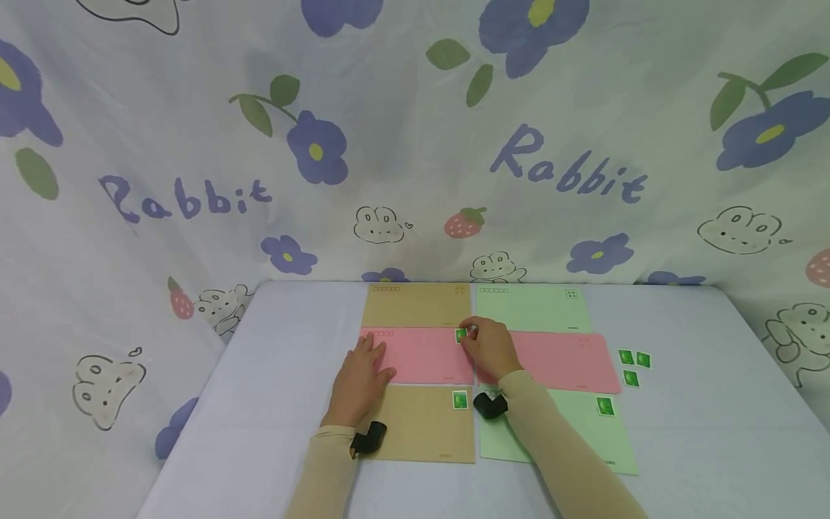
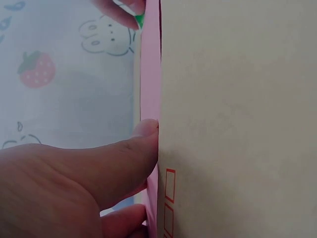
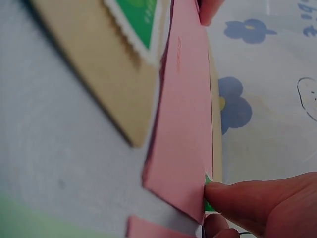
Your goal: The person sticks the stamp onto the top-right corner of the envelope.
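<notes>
A small green stamp (image 1: pixel 461 335) is at the upper right corner of the left pink envelope (image 1: pixel 421 360). Thumb and fingers of my right hand (image 1: pixel 491 347) pinch it by its edge; in the right wrist view only part of the stamp (image 3: pixel 208 202) shows beside the thumb. My left hand (image 1: pixel 357 382) rests on the left end of the same envelope, fingers spread, near its row of printed boxes. In the left wrist view, the thumb (image 2: pixel 131 153) lies along the pink envelope's lower side, by the brown envelope (image 2: pixel 237 109).
Brown (image 1: pixel 415 310) and green (image 1: pixel 532 310) envelopes lie behind, a pink one (image 1: pixel 551 360) to the right. The front brown (image 1: pixel 415 425) and green (image 1: pixel 583 440) envelopes each bear a stamp. Three loose stamps (image 1: pixel 626 357) lie at the right. A printed cloth (image 1: pixel 402 166) hangs behind the table.
</notes>
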Demonstrator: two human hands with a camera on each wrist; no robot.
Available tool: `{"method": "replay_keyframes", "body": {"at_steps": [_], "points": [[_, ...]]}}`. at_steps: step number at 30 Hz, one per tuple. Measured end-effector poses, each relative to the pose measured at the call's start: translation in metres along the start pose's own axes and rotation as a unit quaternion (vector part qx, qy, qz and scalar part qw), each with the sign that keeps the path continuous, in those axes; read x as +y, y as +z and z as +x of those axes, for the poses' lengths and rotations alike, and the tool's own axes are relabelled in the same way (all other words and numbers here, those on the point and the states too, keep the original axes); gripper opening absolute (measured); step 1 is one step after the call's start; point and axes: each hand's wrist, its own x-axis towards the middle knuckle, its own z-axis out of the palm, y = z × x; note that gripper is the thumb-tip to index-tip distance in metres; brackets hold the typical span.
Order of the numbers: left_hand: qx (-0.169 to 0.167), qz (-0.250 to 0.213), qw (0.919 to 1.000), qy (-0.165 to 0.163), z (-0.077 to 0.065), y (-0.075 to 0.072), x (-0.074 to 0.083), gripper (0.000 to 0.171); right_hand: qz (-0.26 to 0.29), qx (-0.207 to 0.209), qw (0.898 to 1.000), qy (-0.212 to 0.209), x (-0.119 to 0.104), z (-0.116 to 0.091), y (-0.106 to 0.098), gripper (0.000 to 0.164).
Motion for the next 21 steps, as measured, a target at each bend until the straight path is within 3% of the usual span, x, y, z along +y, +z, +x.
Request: {"method": "replay_keyframes", "body": {"at_steps": [21], "points": [[-0.011, 0.0, 0.9999, -0.006, 0.0006, -0.0013, 0.0007, 0.054, -0.01, 0.01, 1.0, -0.02, -0.0018, -0.0018, -0.0013, 0.022]]}}
